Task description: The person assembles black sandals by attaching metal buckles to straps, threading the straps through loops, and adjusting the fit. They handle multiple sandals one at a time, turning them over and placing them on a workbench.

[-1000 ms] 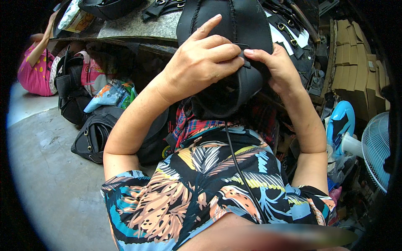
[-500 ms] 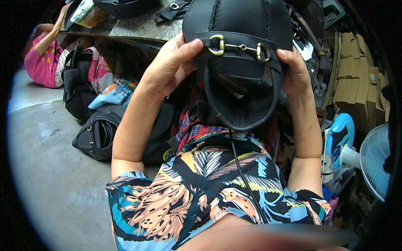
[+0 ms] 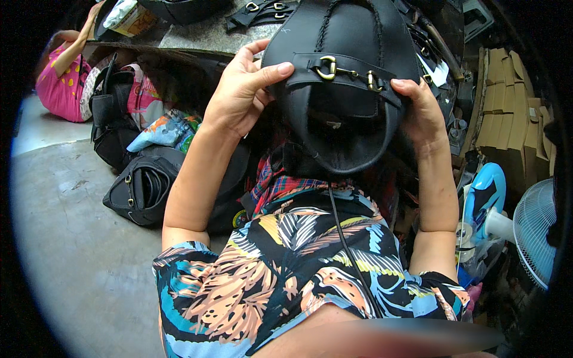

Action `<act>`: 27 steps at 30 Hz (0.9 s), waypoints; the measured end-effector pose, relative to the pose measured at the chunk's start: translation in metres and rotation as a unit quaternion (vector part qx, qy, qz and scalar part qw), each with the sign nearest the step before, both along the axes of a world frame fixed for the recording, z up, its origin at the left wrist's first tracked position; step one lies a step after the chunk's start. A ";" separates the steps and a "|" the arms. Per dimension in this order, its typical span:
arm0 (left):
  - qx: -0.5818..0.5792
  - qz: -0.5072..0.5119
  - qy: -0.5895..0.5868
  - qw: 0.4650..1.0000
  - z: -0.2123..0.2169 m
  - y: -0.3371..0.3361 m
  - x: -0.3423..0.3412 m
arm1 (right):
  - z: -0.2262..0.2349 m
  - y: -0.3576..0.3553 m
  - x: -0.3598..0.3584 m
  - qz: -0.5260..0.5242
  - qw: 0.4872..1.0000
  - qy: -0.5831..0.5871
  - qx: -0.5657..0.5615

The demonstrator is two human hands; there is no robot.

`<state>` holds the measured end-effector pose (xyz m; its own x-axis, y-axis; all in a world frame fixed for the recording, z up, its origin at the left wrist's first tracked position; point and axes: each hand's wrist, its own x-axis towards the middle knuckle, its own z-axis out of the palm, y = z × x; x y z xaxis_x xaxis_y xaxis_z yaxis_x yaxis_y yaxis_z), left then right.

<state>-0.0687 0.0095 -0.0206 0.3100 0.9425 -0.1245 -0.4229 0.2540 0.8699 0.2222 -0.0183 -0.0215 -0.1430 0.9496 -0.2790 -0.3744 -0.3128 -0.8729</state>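
A black loafer upper (image 3: 349, 36) with stitched seams and a strap is held up in front of me, its rounded opening towards my body. Across its strap runs a gold metal bit (image 3: 352, 73). My left hand (image 3: 250, 83) grips the left edge, thumb on the strap's end and fingers behind. Opposite it, my right hand (image 3: 421, 110) clasps the right edge with its thumb pressed beside the bit; its other fingers are mostly hidden behind the upper.
Black straps with buckles (image 3: 259, 15) lie on the worktable (image 3: 200, 39) ahead. On the floor at left sit more black uppers (image 3: 140, 191) and bags. A white fan (image 3: 534, 230) and stacked cardboard (image 3: 507, 107) stand at right. Another person's arm (image 3: 74, 51) shows at far left.
The upper has tilted and turned slightly, so more of its top shows and the gold bit now slants. Both hands keep their hold; the left fingers have spread a little higher along the edge.
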 end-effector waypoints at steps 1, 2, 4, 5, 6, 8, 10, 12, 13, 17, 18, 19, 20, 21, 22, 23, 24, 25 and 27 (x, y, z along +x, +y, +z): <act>-0.012 0.019 0.019 1.000 -0.001 -0.002 0.000 | -0.001 -0.001 0.000 0.012 1.000 0.017 0.019; -0.021 0.020 0.037 0.999 -0.002 -0.004 0.000 | -0.002 -0.002 0.001 0.006 1.000 0.010 0.027; -0.030 -0.035 0.003 0.999 -0.003 -0.005 -0.001 | -0.003 -0.004 0.003 0.012 0.999 -0.013 0.039; -0.031 -0.066 -0.022 0.997 -0.003 -0.005 -0.002 | -0.003 -0.003 0.003 0.025 0.999 -0.009 0.039; -0.049 -0.088 0.018 0.995 -0.004 -0.004 -0.004 | -0.003 -0.003 0.004 0.037 0.998 -0.006 0.040; -0.078 -0.134 0.082 0.984 -0.005 -0.001 -0.007 | -0.004 0.001 0.005 0.063 0.997 0.013 0.039; -0.071 -0.143 0.053 0.986 -0.007 0.000 -0.011 | -0.007 0.004 0.004 0.064 0.997 0.003 0.044; -0.038 -0.145 -0.017 0.989 -0.010 0.000 -0.012 | -0.011 0.005 0.001 0.060 0.997 0.018 0.054; -0.052 -0.131 0.000 0.990 -0.012 0.000 -0.013 | -0.012 0.005 0.000 0.057 0.996 0.030 0.060; -0.022 -0.144 -0.083 0.986 -0.018 0.000 -0.009 | -0.013 0.004 -0.006 0.052 0.990 0.066 0.116; -0.003 -0.139 -0.105 0.985 -0.019 0.000 -0.007 | -0.011 0.005 -0.007 0.072 0.985 0.071 0.138; 0.002 -0.141 -0.138 0.980 -0.021 0.000 -0.005 | -0.010 0.007 -0.008 0.061 0.988 0.068 0.126; 0.016 -0.132 -0.162 0.978 -0.023 0.000 -0.003 | -0.008 0.010 -0.009 0.070 0.988 0.061 0.123; 0.031 -0.123 -0.181 0.975 -0.025 0.000 -0.002 | -0.007 0.012 -0.011 0.071 0.989 0.042 0.121; 0.021 -0.123 -0.182 0.975 -0.027 0.002 -0.002 | -0.006 0.013 -0.012 0.069 0.992 0.048 0.097; 0.021 -0.124 -0.176 0.976 -0.029 0.004 -0.002 | -0.006 0.013 -0.014 0.058 0.993 0.039 0.098; 0.020 -0.125 -0.165 0.978 -0.030 0.007 -0.003 | -0.005 0.011 -0.016 0.047 0.993 0.031 0.099; 0.019 -0.126 -0.153 0.980 -0.032 0.010 -0.004 | -0.005 0.010 -0.017 0.036 0.994 0.023 0.100; 0.013 -0.141 -0.161 0.977 -0.034 0.013 -0.004 | -0.005 0.004 -0.019 0.025 0.989 0.065 0.130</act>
<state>-0.0730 0.0230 -0.0550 0.5765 0.8159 0.0447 -0.5923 0.3795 0.7108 0.2028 -0.0146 -0.0262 -0.2103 0.9776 -0.0022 -0.4783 -0.1049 -0.8719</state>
